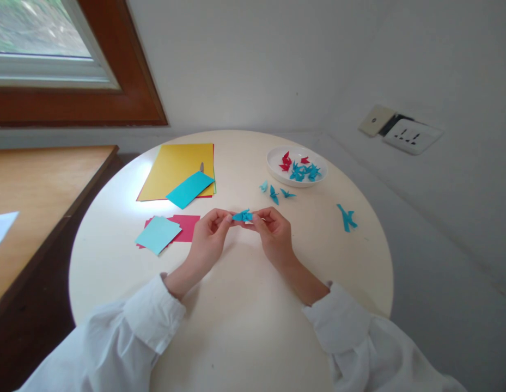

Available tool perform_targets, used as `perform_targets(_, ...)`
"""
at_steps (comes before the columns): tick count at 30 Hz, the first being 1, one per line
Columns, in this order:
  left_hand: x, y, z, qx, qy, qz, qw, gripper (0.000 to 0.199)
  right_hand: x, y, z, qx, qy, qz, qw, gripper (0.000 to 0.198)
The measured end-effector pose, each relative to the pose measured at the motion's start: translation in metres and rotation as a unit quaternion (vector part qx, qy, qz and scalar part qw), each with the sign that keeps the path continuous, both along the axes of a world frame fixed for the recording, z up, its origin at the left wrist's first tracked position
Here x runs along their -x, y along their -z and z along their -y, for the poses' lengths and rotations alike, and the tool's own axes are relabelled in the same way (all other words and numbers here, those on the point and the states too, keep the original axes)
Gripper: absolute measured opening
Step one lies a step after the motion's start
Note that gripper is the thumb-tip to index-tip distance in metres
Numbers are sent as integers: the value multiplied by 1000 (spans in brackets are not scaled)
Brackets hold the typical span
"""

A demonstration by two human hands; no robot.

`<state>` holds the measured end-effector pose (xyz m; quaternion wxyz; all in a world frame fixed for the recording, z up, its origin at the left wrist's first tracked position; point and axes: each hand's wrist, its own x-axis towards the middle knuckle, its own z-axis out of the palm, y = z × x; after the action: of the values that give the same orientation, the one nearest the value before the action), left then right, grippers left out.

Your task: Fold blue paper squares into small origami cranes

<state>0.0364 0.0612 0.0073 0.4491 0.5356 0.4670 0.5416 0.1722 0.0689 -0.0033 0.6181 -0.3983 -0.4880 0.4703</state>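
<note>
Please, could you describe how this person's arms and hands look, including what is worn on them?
The white sleeves are loose and creased, with wide, plain cuffs. The left hand and right hand are ungloved, with no visible jewellery.

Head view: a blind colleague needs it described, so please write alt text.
A person's left hand and right hand hold a small blue folded paper over a round white table. Farther back, right, sits a white plate of red and blue paper birds; colored sheets lie at left.
</note>
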Motion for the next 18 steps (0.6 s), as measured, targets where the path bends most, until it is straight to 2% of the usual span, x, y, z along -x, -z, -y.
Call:
perform_targets(4,-1,0,1,-7,13,13,1000,17,0,-1,-1,38,-4,-26,999,28)
perform_targets(11,0,-3,2,-54,18,-65,996,14,0,-4,-1,56,-20,0,998,28)
perform_targets(18,-1,-4,2,-25,21,5,999,18,-2,-3,-2,64,-11,-8,998,23)
